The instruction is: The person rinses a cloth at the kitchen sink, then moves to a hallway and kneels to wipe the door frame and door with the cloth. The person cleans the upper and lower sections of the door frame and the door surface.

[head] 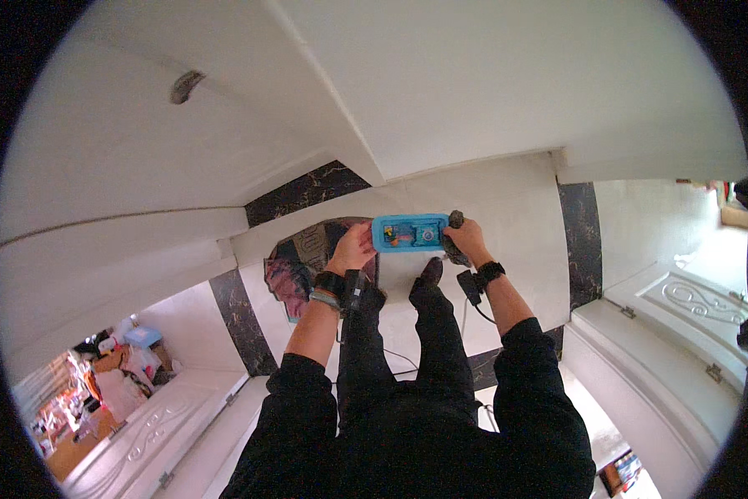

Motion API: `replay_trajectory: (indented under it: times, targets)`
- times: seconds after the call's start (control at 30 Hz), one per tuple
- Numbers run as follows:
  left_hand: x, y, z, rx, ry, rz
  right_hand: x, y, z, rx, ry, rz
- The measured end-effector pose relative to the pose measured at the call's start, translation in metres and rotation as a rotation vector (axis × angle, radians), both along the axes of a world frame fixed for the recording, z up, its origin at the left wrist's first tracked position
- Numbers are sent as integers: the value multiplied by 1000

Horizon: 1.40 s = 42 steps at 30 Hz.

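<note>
A blue plastic tray (411, 249) with a few small coloured items in it is held between my two hands. My left hand (353, 248) grips its left end. At the other end, my right hand (467, 240) holds the tray's edge together with a dark grey cloth (454, 251), which hangs above and below the fingers. Under and beside my left forearm, a dark patterned mat (311, 246) lies on the floor with a crumpled reddish cloth (286, 284) on its left part.
White walls stand ahead, and a grey mark or object (187, 87) shows at upper left. Dark marbled strips (580, 240) border the pale floor. White doors (692, 299) open on both sides; a cluttered room (112, 374) shows at lower left. Thin cables (402, 358) run near my legs.
</note>
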<state>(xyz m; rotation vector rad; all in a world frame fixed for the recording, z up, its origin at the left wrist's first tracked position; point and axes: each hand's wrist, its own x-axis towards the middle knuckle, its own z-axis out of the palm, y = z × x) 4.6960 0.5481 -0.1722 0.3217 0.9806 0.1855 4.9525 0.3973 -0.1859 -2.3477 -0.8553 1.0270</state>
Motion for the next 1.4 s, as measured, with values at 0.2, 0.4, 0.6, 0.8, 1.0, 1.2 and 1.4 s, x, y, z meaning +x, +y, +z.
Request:
replay_trajectory:
  times: [0.2,0.4,0.6,0.8,1.0,1.2,1.4]
  targets:
    - [13,14,-104,1,161,-79,1,15,-88,-51,-20,-12]
    - [8,33,-211,15,165,-95,7,37,-188,-2,-51,-8]
    - [21,52,-321,100,154,-234,23,60,-280,-2,-105,16]
    - [43,63,-417,141,210,-246,41,72,-389,-13,-134,58]
    - [51,73,-495,197,21,-368,66,87,-441,-26,-203,168]
    - [60,80,-513,141,63,-310,74,85,-466,43,-230,119]
    - [57,111,-483,651,25,-744,70,92,-427,98,-254,165]
